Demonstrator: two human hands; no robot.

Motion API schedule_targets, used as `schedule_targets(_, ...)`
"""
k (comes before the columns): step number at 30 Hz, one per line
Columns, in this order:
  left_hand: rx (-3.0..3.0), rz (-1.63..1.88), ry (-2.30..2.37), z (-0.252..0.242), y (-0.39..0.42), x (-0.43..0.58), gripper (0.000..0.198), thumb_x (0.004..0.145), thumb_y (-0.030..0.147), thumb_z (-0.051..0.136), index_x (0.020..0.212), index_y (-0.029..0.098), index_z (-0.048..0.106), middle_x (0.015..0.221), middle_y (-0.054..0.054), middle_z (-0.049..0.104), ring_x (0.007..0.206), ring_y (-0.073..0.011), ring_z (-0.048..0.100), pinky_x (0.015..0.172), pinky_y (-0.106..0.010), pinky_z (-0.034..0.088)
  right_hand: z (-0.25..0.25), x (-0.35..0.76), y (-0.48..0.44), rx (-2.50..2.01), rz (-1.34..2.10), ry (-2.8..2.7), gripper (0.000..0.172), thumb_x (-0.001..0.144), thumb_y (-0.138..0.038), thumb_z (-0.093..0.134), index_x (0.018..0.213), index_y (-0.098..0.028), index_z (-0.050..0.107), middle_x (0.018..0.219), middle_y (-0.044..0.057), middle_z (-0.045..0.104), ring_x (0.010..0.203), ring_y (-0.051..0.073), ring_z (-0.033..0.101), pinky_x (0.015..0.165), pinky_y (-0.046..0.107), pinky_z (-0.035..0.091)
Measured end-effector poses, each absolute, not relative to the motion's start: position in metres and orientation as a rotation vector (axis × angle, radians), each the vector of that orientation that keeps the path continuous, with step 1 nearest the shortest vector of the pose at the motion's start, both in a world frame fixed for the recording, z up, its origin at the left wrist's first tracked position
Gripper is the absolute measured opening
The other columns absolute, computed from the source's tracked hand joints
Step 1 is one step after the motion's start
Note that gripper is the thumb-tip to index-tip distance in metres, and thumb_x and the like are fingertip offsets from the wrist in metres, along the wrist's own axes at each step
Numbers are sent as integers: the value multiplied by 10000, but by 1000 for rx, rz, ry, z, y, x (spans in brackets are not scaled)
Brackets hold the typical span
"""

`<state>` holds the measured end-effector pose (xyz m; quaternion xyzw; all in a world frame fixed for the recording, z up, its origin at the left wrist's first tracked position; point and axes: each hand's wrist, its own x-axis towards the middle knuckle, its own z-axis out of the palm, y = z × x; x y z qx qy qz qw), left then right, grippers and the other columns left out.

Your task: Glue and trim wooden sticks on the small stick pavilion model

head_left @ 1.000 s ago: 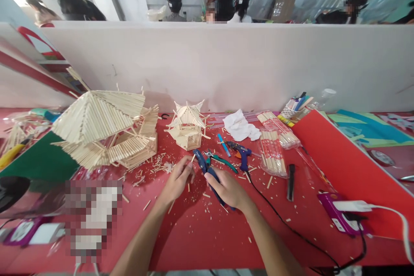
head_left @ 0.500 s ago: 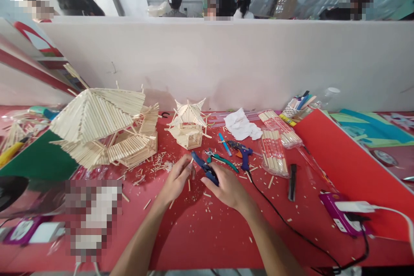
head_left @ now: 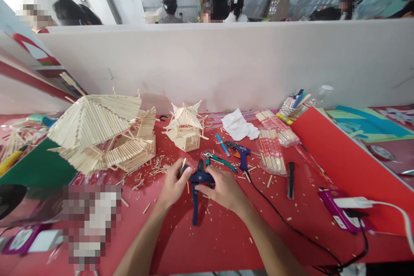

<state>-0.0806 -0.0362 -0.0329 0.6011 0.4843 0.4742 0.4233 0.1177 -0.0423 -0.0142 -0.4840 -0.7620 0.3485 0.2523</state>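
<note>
My right hand (head_left: 223,185) is closed around one side of a dark blue hand cutter (head_left: 199,177). Its handles are spread, and one points down toward me over the table. My left hand (head_left: 174,183) pinches a short wooden stick (head_left: 184,163) between thumb and fingers, close against the cutter's left end. Whether those fingers also touch the cutter I cannot tell. Just beyond the hands stands a small pavilion model (head_left: 185,127) made of sticks. Teal-handled pliers (head_left: 221,161) lie to the right of the cutter.
A larger stick pavilion (head_left: 97,133) stands at the left. On the right lie a blue glue gun (head_left: 242,155), bundled sticks (head_left: 272,151), a black utility knife (head_left: 291,181) and a white cloth (head_left: 239,125). Offcuts litter the red table (head_left: 207,254). A black cord (head_left: 284,217) runs toward the front edge.
The cutter has turned in my right hand and its handles have spread, one now pointing downward. My left hand, with the stick, has shifted slightly left. The view has tilted a little.
</note>
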Motion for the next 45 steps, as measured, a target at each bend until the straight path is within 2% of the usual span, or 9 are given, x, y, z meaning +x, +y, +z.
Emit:
schedule_targets(3,1539,1230,1346,-32,-38,-78,315,936,450,555,767,186,523,652,45,449,596,-118,391,570,-242,304,-15,117,-42,-1279,1047,-1993,170,915,-372,650,995,-223,646,948,36,721,864,228,659,749,308,435)
schedule_targets(6,1571,1255,1398,-32,-38,-79,280,945,424,539,793,189,532,649,51,436,586,-119,386,566,-242,306,-21,123,-39,-1148,1357,-1877,208,947,-408,601,1008,-214,646,932,32,703,829,206,642,747,308,457)
schedule_targets(13,1653,1363,1419,-36,-42,-82,262,967,410,467,867,192,574,695,28,503,621,-138,458,609,-253,376,-45,128,-38,-596,2171,-1404,629,800,-522,762,1319,-233,554,1316,88,604,1235,262,556,1059,433,412)
schedule_targets(17,1644,1438,1445,-34,-40,-82,301,975,434,443,858,192,578,721,12,541,656,-150,490,635,-258,399,-50,105,-46,-395,2352,-1186,805,729,-495,810,1420,-241,485,1355,120,597,1247,276,573,1123,487,348)
schedule_targets(22,1612,1373,1424,-32,-37,-86,361,997,479,426,954,185,632,760,0,561,672,-155,497,636,-257,404,-45,90,-56,-474,2279,-1210,664,807,-458,719,1375,-230,462,1175,89,656,1004,248,692,967,468,491)
schedule_targets(26,1629,1257,1421,-29,-37,-93,449,1024,493,361,1180,183,646,820,-30,605,736,-182,538,686,-278,426,-29,98,-61,-889,1846,-1597,346,918,-389,605,1203,-240,475,952,11,632,878,184,639,864,352,505)
schedule_targets(29,1655,1211,1445,-27,-37,-96,418,1022,470,391,1212,190,637,833,-33,621,759,-186,553,706,-283,433,-17,102,-62,-1049,1609,-1758,322,955,-359,555,1236,-257,435,901,-16,608,788,165,595,797,307,484)
schedule_targets(38,1464,1032,1238,-33,-36,-90,359,992,524,447,959,186,564,597,50,558,437,-102,430,465,-226,329,-16,108,-53,-1233,1359,-1903,325,1012,-460,457,1231,-240,554,890,5,634,798,188,596,761,301,442)
schedule_targets(45,1424,956,1182,-31,-34,-86,409,965,571,461,850,187,542,540,44,575,377,-97,422,409,-220,308,-22,109,-48,-1172,1352,-1863,326,999,-481,480,1180,-237,599,851,-5,637,749,174,586,697,274,447)
